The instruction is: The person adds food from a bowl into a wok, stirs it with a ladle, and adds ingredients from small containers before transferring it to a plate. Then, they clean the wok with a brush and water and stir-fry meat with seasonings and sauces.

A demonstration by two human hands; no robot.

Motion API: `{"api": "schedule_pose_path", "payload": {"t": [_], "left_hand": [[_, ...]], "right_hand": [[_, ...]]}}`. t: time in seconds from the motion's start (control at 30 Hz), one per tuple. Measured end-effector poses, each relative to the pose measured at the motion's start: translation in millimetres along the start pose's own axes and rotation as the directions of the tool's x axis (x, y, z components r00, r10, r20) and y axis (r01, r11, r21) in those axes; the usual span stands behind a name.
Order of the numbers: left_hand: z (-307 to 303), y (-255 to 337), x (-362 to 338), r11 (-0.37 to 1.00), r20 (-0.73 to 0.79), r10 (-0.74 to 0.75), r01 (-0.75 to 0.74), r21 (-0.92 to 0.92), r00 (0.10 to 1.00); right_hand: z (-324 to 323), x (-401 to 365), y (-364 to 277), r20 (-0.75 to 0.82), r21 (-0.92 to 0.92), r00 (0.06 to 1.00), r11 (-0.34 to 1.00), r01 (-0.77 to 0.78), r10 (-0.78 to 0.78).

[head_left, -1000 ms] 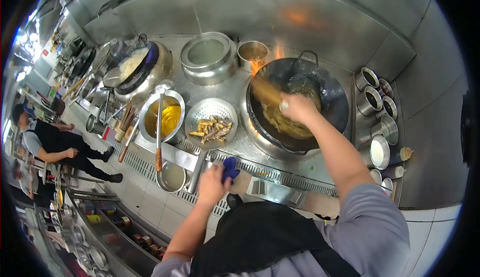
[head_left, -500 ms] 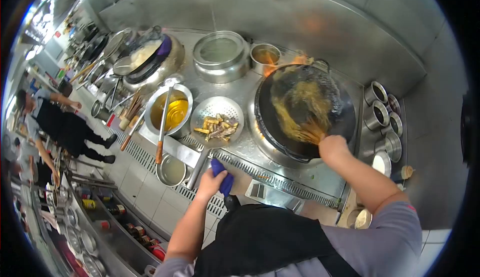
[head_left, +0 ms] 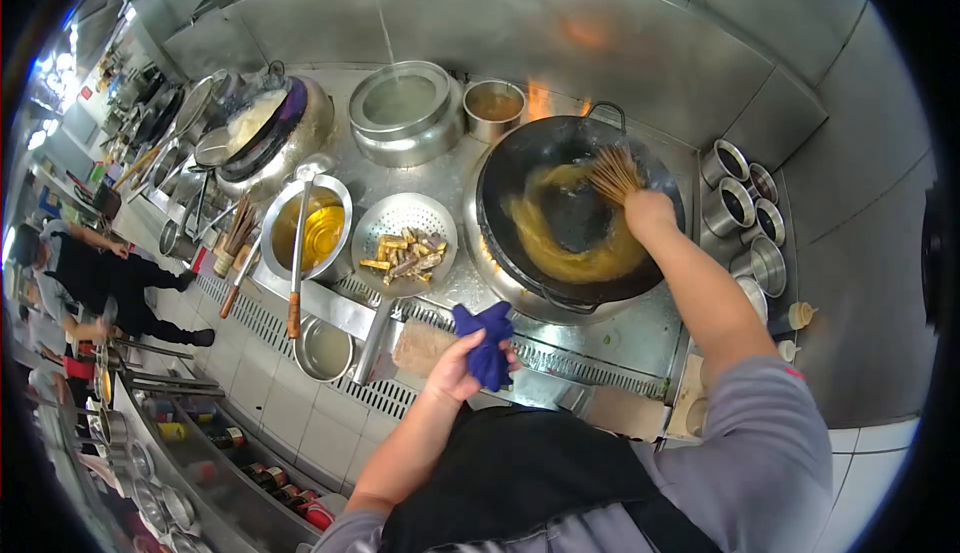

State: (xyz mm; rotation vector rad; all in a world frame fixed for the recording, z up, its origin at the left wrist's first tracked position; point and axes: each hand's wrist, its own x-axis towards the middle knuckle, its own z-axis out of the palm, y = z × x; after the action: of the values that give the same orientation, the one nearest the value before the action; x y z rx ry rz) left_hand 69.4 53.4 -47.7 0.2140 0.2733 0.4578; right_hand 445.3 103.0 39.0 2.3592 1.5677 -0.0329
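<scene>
Moved farther across the wok (head_left: 575, 228), the right hand (head_left: 651, 215) is closed around the brush (head_left: 614, 173), arm outstretched.

Strainer (head_left: 405, 244) lies between oil pot (head_left: 309, 229) and wok (head_left: 580, 215), 3 abreast.

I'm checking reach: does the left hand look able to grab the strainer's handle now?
Probably yes: the strainer's handle juts out near the left hand, with only a tan pad between, though the blue cloth in that hand may hamper gripping.

Whisk (head_left: 614, 175) in right grip (head_left: 650, 215)
</scene>
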Motion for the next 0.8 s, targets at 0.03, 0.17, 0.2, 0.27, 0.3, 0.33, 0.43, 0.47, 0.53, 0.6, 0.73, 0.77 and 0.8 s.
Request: {"api": "schedule_pose_path", "payload": {"t": [0.03,0.17,0.2,0.27,0.3,0.33,0.43,0.47,0.53,0.6,0.73,0.77,0.8], "left_hand": [[-4,-2,10,0.99,-0.087,-0.126,0.131,0.045,0.988],[5,-13,43,0.979,-0.166,-0.159,0.177,0.098,0.973],[11,-14,47,0.971,-0.185,-0.173,0.199,0.131,0.967],[15,-19,58,0.957,-0.231,-0.203,0.242,0.157,0.952],[24,-19,63,0.958,-0.228,-0.204,0.242,0.155,0.952],[39,-16,64,0.941,-0.216,-0.216,0.263,0.214,0.952],[49,-15,74,0.901,-0.132,-0.261,0.29,0.321,0.956],[54,-18,81,0.893,-0.216,-0.239,0.301,0.334,0.947],[61,-23,96,0.885,-0.29,-0.204,0.303,0.354,0.935],[57,-30,103,0.858,-0.436,-0.153,0.338,0.387,0.887],[73,-36,89,0.879,-0.526,-0.147,0.355,0.319,0.838],[79,-33,86,0.902,-0.511,-0.168,0.341,0.266,0.843],[94,-34,85,0.931,-0.564,-0.117,0.288,0.224,0.818]], "right_hand": [[-8,11,-9,-0.007,0.033,1.0,0.999,0.011,-0.01],[11,2,-74,-0.15,0.174,0.985,0.978,0.112,-0.086],[7,-25,-79,-0.164,0.088,0.961,0.967,0.238,-0.222],[-19,-100,-69,0.006,-0.062,0.893,0.891,0.449,-0.45],[-30,-127,-58,0.179,-0.101,0.832,0.831,0.546,-0.525],[-29,-134,-41,0.217,-0.251,0.91,0.881,0.402,-0.353],[-5,-85,27,0.174,-0.526,0.984,0.848,0.064,0.033],[5,-44,56,-0.019,-0.614,0.999,0.789,0.013,-0.032],[-22,8,84,-0.281,-0.261,0.959,0.958,-0.114,0.038],[-22,31,86,-0.377,-0.011,0.917,0.989,-0.149,0.134],[2,12,74,-0.162,0.229,0.954,0.95,-0.211,0.251],[-2,-6,71,-0.204,0.224,0.962,0.965,-0.134,0.18],[-16,-38,66,-0.206,0.261,0.965,0.96,-0.103,0.16]]}}
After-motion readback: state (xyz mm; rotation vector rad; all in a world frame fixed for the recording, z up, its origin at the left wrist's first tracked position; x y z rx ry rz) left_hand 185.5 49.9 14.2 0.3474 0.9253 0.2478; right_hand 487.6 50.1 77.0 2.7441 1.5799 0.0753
